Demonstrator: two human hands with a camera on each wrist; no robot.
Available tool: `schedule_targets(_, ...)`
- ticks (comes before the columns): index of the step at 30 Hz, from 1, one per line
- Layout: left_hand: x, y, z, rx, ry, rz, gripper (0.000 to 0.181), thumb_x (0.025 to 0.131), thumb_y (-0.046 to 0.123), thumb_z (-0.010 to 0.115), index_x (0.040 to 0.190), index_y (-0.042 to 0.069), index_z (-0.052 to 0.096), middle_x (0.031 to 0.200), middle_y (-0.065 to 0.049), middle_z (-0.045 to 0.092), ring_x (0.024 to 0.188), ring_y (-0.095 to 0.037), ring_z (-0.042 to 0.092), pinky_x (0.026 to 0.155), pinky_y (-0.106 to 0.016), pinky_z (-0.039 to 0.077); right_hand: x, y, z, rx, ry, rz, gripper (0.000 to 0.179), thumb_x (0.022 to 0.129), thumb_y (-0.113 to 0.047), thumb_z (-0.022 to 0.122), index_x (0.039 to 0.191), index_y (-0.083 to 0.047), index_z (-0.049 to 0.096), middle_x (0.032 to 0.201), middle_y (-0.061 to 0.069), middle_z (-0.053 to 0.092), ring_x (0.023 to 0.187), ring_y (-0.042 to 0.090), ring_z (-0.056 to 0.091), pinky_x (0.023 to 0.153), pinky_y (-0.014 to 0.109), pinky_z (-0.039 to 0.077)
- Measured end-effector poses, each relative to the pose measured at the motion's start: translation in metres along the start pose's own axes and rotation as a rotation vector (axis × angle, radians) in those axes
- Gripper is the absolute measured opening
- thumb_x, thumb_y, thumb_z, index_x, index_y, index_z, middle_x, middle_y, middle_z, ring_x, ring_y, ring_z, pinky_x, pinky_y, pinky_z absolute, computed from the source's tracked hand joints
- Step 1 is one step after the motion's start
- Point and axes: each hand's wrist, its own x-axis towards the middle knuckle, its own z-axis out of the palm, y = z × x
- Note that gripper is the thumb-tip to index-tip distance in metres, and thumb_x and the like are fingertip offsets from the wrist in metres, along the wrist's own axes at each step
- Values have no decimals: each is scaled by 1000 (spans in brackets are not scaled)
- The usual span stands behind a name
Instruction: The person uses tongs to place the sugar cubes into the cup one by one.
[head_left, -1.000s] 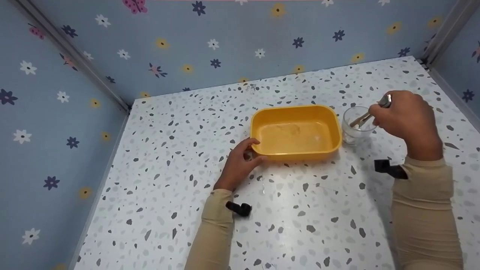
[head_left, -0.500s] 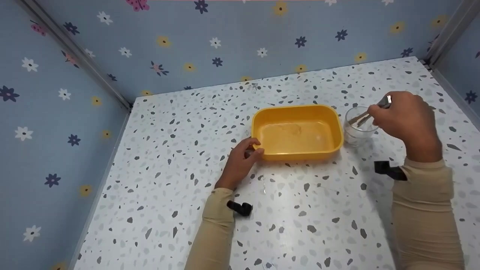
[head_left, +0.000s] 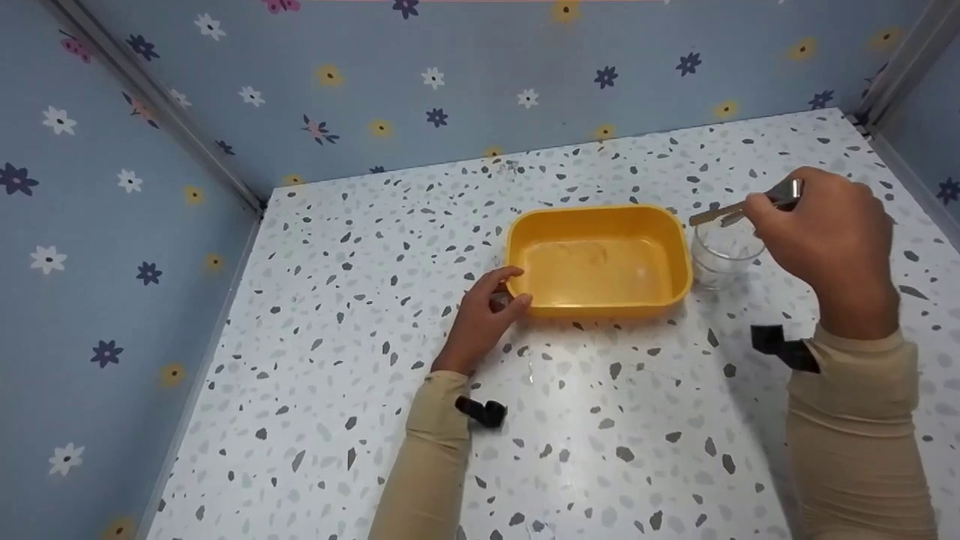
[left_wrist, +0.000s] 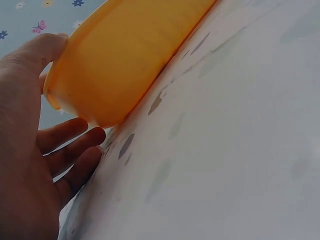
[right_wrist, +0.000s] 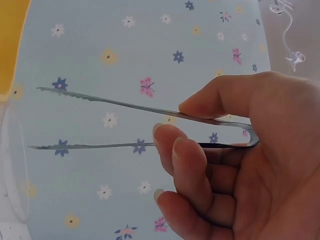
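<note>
At the left end of an orange-yellow plastic tub (head_left: 592,281), my left hand (head_left: 484,315) pinches the rim near the front corner. In the left wrist view the thumb lies on the rim of the tub (left_wrist: 115,65), and the lower fingers are spread below. My right hand (head_left: 836,240) holds slim metal tongs (right_wrist: 115,103) near their bend, thumb on one arm and fingers on the other. The tong arms stand apart, with nothing seen between the tips. Those tips are above the rim of a clear drinking glass (head_left: 716,274), close to the tub's right end. Nothing shows inside the tub.
Under it all lies a white speckled tabletop (head_left: 375,300). Flower-patterned blue panels (head_left: 480,82) rise behind it and on both sides. Black camera mounts (head_left: 484,412) sit on both wrists.
My right hand has lifted the tongs up and out of the glass, moving slightly right. Their arms stand over the rim now. The left hand stays on the tub.
</note>
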Motion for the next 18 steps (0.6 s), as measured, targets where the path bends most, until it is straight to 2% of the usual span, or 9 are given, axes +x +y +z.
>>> schedule_targets(5,1,0,0,-40,-3,-11,71,92,46,70,154,28,39,138,1,55,107,-15,58,88,-34,50,-8,-13,8,38,40,-84,41,96,-38,54,103,1,66,88,21,70,68,32,58,53,40,40)
schedule_targets(10,2,0,1,-70,-8,-68,86,91,44,71,160,26,23,142,4,51,114,-14,55,94,-35,48,-14,-24,21,53,65,-179,37,96,-35,58,100,1,66,85,20,69,65,32,56,55,41,39)
schedule_targets(14,1,2,0,-39,-19,-101,85,91,45,71,160,22,27,136,4,54,114,-13,54,96,-33,47,-19,-30,29,72,87,-245,35,95,-34,61,98,1,67,83,20,69,64,32,58,55,42,39)
schedule_targets(18,0,2,-1,1,-30,-92,84,89,51,69,157,18,33,132,3,56,112,-13,54,95,-31,47,-22,-35,34,78,85,-286,35,94,-33,63,97,1,67,84,21,71,65,33,62,55,45,42)
